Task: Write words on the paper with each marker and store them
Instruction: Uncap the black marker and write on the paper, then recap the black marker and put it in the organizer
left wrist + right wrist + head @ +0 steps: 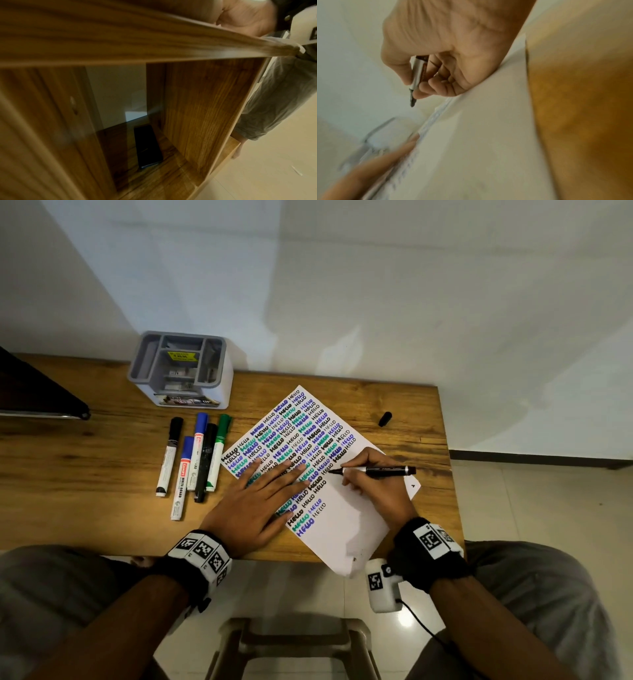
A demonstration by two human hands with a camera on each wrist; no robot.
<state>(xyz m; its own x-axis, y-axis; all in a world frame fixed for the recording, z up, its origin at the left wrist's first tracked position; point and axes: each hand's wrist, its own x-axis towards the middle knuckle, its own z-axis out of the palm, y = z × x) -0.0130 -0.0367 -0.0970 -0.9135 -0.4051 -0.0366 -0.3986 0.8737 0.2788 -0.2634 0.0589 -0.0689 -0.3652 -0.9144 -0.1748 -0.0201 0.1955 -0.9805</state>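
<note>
A white paper (346,522) lies askew on the wooden table (102,474), covered with rows of "HELLO" in black, blue and green. My right hand (371,484) grips an uncapped black marker (380,471), its tip at the end of a black row. In the right wrist view the fingers (423,89) pinch that marker (416,75) above the sheet (479,135). My left hand (260,501) lies flat on the paper with straight fingers. Several capped markers (195,460) lie side by side left of the sheet. A grey pen holder (180,369) stands behind them.
A loose black cap (385,419) lies near the table's right edge. A dark object (37,392) juts in at far left. A stool (294,642) sits between my knees. Below the tabletop, a black phone (147,146) rests on a shelf.
</note>
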